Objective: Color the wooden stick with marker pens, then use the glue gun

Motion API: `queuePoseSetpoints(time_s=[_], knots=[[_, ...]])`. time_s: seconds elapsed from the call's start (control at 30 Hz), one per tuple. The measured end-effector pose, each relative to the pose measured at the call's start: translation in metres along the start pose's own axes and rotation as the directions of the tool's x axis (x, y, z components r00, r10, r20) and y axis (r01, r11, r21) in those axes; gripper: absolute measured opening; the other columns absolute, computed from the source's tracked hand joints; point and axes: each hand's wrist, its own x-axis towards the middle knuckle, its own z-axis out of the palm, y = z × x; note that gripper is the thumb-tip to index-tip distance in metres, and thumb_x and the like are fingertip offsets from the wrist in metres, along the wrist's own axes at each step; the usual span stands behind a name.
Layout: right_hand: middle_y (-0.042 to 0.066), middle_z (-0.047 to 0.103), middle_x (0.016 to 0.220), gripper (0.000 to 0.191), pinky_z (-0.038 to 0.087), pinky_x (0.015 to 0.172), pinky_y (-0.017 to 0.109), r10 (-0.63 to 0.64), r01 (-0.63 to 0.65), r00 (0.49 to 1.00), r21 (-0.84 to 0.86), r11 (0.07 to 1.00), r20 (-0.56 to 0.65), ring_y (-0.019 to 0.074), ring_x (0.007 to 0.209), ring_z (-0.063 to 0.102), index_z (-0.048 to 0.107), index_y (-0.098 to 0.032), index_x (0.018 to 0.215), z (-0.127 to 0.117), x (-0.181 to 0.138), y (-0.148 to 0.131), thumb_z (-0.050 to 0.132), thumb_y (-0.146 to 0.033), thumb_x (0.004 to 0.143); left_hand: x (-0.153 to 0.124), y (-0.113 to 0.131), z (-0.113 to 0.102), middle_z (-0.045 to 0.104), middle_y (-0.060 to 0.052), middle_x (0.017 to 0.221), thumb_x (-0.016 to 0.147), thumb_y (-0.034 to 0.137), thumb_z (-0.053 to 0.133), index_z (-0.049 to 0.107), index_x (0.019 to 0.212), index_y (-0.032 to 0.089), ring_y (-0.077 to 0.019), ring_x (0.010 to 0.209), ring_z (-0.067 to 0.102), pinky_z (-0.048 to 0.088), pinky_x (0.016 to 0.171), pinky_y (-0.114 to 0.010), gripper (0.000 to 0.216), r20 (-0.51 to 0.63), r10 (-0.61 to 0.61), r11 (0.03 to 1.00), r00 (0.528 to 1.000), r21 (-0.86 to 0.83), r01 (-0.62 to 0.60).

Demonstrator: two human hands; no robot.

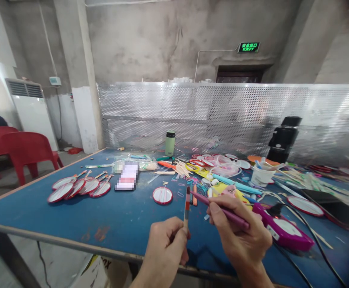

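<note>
Left hand (170,242) grips stick (187,206) | right hand (242,234) holds pink pen (237,219) | table edge (72,243) near (blue surface (126,216) leftward)

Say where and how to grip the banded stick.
I'd pinch the stick low, on its pale part, from the left, as the left hand does: it is slim and nearly upright, the coloured bands sit higher, and the purple pen in the right hand crowds its right side.

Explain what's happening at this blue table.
A person's left hand holds a narrow, flat wooden stick roughly upright, its upper part banded orange and dark. The right hand has a slim, pink-purple pen-like tool in its grip, tip at or near the stick's top. A round white disc with a red rim lies beyond.
</note>
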Motion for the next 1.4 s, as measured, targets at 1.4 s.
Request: queuePoseSetpoints(time_s=[1.4], knots=[[-0.002, 0.066, 0.07, 0.01, 0.05, 0.05, 0.023, 0.035, -0.036, 0.995, -0.005, 0.999, -0.094, 0.0111, 0.051, 0.061, 0.069, -0.02, 0.084, -0.0002, -0.0017, -0.0006, 0.067, -0.011, 0.086, -0.0002, -0.0008, -0.0001, 0.053, 0.0, 0.044, 0.085, 0.039, 0.046, 0.056, 0.067, 0.017, -0.0114, 0.041, 0.045, 0.036, 0.047, -0.021, 0.03, 0.005, -0.01, 1.0, 1.0, -0.007, 0.01]])
